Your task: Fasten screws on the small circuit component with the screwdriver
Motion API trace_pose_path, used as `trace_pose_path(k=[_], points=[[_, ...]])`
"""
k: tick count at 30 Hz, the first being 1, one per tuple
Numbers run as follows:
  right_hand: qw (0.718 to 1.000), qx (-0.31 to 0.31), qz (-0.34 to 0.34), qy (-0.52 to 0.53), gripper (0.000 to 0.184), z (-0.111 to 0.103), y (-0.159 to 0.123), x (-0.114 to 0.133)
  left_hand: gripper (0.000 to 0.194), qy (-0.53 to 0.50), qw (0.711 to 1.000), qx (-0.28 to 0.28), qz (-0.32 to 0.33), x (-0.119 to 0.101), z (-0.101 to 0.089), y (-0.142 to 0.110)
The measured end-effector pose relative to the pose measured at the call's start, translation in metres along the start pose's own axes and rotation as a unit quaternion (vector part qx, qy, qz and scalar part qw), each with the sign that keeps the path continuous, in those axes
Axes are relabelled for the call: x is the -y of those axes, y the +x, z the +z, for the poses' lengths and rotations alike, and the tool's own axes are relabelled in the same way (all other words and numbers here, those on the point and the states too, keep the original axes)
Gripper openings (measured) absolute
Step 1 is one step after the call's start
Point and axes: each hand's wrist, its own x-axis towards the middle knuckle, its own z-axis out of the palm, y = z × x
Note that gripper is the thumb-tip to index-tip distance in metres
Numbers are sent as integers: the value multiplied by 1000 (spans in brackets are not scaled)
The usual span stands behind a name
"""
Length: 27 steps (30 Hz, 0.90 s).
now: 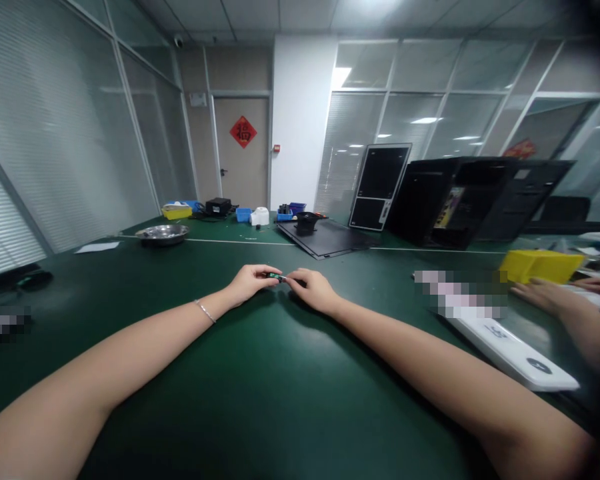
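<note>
Above the green table (280, 400), my left hand (247, 283) pinches a small green piece (274, 275) that looks like a circuit board. My right hand (314, 290) meets it from the other side, thumb and fingers closed on a small silvery end (283, 279). Whether that end is part of the board or a separate piece, I cannot tell. Both hands are close together, fingertips nearly touching. The fingers hide much of what they hold.
A metal bowl (164, 235) stands at the back left. Behind my hands lies a black panel (325, 241) with a black cup-like part (307, 222). A black computer case (480, 200) is at the back right. Near a long white device (520, 350) are a co-worker's hand (555, 300) and a yellow bin (543, 267).
</note>
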Motion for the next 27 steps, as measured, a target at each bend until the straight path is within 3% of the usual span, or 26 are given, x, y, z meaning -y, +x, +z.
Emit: trace_pose_path(k=[11,17,27], points=[[1000,-1,-5,-6,30,0,1,1,37,-82,995,38,-51,0,-4,0],[1000,-5,-13,2,28,-1,0,1,34,-166,977,101,-86,-3,-12,2],[1000,-18,-3,9,26,1,1,-4,27,-169,978,64,-102,-1,-11,4]])
